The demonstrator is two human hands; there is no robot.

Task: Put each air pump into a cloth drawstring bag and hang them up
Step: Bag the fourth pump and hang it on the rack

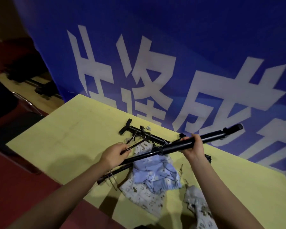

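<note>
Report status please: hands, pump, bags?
Right hand grips the lifted pump; left hand holds its hose. Second pump and bags lie on table. Nothing bagged.

Both forearms were bare to the lower edge of the view, with no sleeve showing. The left hand (114,154) and right hand (193,147) wore no gloves, rings, watch or wristband.

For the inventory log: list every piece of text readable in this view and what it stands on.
Blue banner: large white Chinese characters, cut off by the table and the frame edge, and blurred; one looks like "成", the rest not surely readable.
Black air pumps: no label readable.
Cloth bags: printed pattern only, no words.
</note>
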